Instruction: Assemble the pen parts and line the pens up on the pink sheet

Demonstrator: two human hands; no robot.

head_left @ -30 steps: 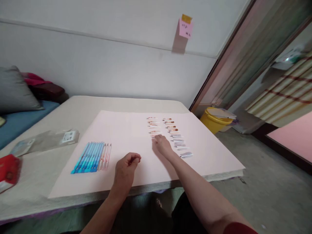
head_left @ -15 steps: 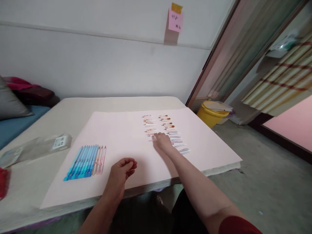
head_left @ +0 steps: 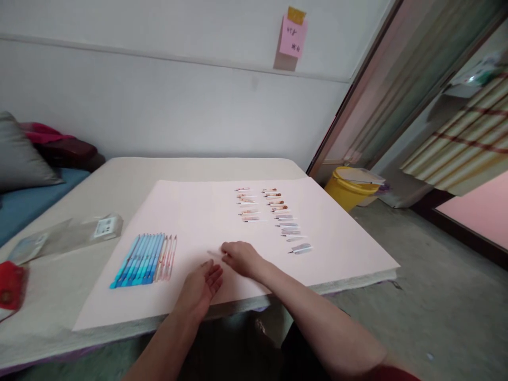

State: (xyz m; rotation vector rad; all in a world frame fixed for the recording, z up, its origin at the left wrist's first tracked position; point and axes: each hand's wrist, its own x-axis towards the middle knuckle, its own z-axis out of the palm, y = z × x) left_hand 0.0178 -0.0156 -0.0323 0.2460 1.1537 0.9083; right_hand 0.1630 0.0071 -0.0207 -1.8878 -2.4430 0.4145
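My right hand [head_left: 242, 258] is closed in a pinch over the pale sheet, with a thin, pale, see-through pen part [head_left: 214, 256] sticking out to the left from its fingers; blur hides its detail. Just left and nearer to me, my left hand [head_left: 202, 286] is open, palm turned up, fingers loosely curled and holding nothing. A row of blue pens [head_left: 138, 260] lies left of it, with several slim pinkish pens [head_left: 165, 259] alongside. Beyond my right hand lie two columns of short pen parts, pinkish ones [head_left: 251, 218] and grey-tinted ones [head_left: 291, 233].
The pale sheet [head_left: 190, 211] covers part of the table [head_left: 130, 169]. Clear plastic packaging [head_left: 79, 235] and a red object [head_left: 11, 286] lie at the left. A yellow bin [head_left: 345, 193] stands on the floor beyond the right edge.
My right hand has come back left and toward me from the pen-part columns, carrying a slim pale piece. My left hand has opened from a loose curl, palm up.
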